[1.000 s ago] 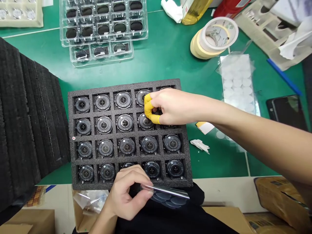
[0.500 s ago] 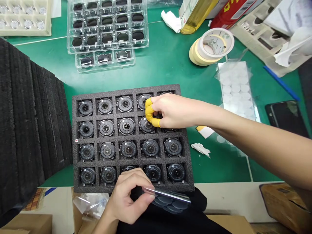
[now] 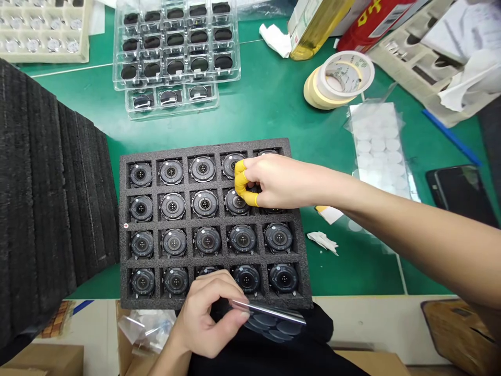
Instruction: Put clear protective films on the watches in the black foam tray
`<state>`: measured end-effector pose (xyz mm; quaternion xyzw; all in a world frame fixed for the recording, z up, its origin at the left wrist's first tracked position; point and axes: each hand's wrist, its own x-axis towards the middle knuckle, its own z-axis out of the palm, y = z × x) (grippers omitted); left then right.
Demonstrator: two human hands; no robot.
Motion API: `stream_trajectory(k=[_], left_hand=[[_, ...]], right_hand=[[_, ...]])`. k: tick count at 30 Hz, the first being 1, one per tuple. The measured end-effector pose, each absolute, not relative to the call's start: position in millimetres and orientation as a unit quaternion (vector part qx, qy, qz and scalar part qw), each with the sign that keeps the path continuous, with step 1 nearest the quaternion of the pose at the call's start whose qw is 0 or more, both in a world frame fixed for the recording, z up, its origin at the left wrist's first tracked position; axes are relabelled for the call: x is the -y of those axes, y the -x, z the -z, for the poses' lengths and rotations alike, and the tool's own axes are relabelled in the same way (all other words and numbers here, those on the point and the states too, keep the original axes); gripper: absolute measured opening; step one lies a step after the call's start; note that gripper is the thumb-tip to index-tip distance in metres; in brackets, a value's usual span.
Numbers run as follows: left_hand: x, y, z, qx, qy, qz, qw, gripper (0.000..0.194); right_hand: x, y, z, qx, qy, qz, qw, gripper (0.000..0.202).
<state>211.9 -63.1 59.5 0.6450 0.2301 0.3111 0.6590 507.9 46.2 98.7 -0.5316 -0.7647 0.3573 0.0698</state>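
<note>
A black foam tray (image 3: 123,250) holds rows of round watch cases (image 3: 204,203), their backs facing up, one per pocket. My right hand (image 3: 276,180) wears yellow finger cots (image 3: 241,180) on several fingers. Those fingers are curled together over a watch case (image 3: 236,202) in the second row; whatever is between the fingertips is hidden. At the tray's front edge, my left hand (image 3: 213,313) is closed, thumb against fingers, on a clear sheet of round film stickers (image 3: 274,321). The sheet is tilted and partly covers my lap.
Stacked black foam trays (image 3: 50,183) rise at the left. Behind are clear plastic trays (image 3: 176,78) of dark round lenses and rolls of tape (image 3: 338,78). To the right lie a sheet of white round stickers (image 3: 378,141), a phone (image 3: 462,193) and paper scraps (image 3: 323,242).
The view has shifted slightly. Both hands keep practically the same pose and place over the tray.
</note>
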Motion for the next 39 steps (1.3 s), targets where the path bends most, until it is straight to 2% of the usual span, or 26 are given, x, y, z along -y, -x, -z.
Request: stream_trajectory(k=[8, 14, 16, 19, 22, 25, 28, 32, 35, 39], left_hand=[[64, -211, -59, -0.23, -0.643, -0.311, 0.661, 0.008], [63, -211, -58, -0.23, -0.644, -0.309, 0.661, 0.006], [63, -211, -57, -0.231, -0.645, -0.312, 0.658, 0.007], [63, -211, -57, -0.227, -0.647, -0.322, 0.652, 0.008], [66, -211, -58, -0.24, -0.64, -0.337, 0.647, 0.008], [71, -212, -64, -0.279, -0.626, -0.357, 0.635, 0.009], [75, -214, -73, -0.309, -0.618, -0.374, 0.619, 0.012], [78, -215, -82, -0.318, -0.614, -0.387, 0.61, 0.019], [78, -217, -84, -0.325, -0.591, -0.376, 0.636, 0.026], [78, -220, -84, -0.369, -0.53, -0.368, 0.668, 0.033]], right_hand=[[-44, -506, -99, 0.769, 0.532, -0.351, 0.054, 0.021], [-30, -505, -100, 0.786, 0.542, -0.292, 0.053, 0.017], [-18, -508, -103, 0.776, 0.564, -0.266, 0.095, 0.014], [10, -512, -111, 0.722, 0.598, -0.278, 0.209, 0.018], [50, -504, -117, 0.62, 0.61, -0.371, 0.327, 0.021], [96, -479, -114, 0.525, 0.578, -0.476, 0.404, 0.032], [133, -447, -102, 0.463, 0.557, -0.529, 0.441, 0.047], [148, -418, -91, 0.409, 0.568, -0.557, 0.448, 0.031], [141, -411, -90, 0.391, 0.554, -0.557, 0.48, 0.041], [132, -411, -94, 0.394, 0.535, -0.567, 0.487, 0.042]])
